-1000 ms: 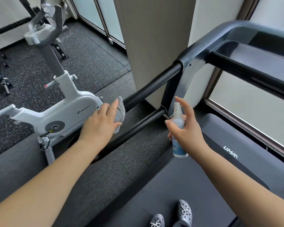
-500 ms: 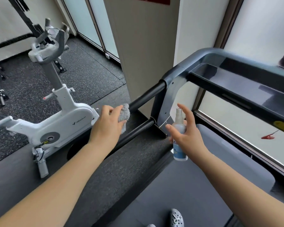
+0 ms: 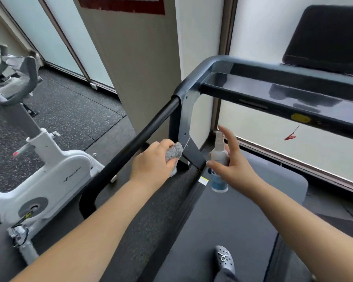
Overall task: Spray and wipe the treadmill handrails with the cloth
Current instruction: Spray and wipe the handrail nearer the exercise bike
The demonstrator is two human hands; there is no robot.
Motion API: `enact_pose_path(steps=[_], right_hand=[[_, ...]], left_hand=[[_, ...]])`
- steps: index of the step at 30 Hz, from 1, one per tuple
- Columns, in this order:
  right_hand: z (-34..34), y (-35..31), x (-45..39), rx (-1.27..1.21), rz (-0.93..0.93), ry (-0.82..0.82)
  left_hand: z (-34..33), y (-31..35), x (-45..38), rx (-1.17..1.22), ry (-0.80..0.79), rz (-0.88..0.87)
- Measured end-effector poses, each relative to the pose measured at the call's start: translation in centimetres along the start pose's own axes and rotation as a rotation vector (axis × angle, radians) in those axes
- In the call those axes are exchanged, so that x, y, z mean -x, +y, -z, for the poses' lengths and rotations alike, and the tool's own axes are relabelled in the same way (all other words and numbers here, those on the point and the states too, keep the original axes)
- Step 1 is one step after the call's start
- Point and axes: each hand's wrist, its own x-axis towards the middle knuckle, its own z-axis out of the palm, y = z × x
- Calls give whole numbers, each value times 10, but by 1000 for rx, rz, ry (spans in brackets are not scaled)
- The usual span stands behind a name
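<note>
The treadmill's black left handrail (image 3: 143,135) runs from lower left up to the grey console frame (image 3: 194,78). My left hand (image 3: 151,163) grips a grey cloth (image 3: 174,154), bunched just right of the rail near the grey upright strut (image 3: 179,127); contact with the rail is unclear. My right hand (image 3: 232,165) holds a small white-and-blue spray bottle (image 3: 219,165) upright, index finger raised over the nozzle, which points toward the strut. The bottle hangs above the treadmill belt (image 3: 222,231).
A white exercise bike (image 3: 49,176) stands close on the left of the rail. A beige pillar (image 3: 139,68) rises behind it. The treadmill console (image 3: 283,100) crosses ahead, with frosted windows (image 3: 293,143) behind. My grey shoe (image 3: 224,258) rests on the belt.
The view tilted upward and the console dropped lower in the frame. My left hand slid the cloth forward along the rail toward the upright strut. The right hand kept the bottle upright.
</note>
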Motion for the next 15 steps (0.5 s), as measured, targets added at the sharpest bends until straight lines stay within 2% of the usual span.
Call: enact_pose_path(steps=[4, 15], right_hand=[[-23, -3, 45, 29, -26, 97], [-44, -8, 139, 8, -71, 203]], left_hand=[[0, -5, 25, 47, -37, -89], [-11, 1, 84, 53, -183, -182]])
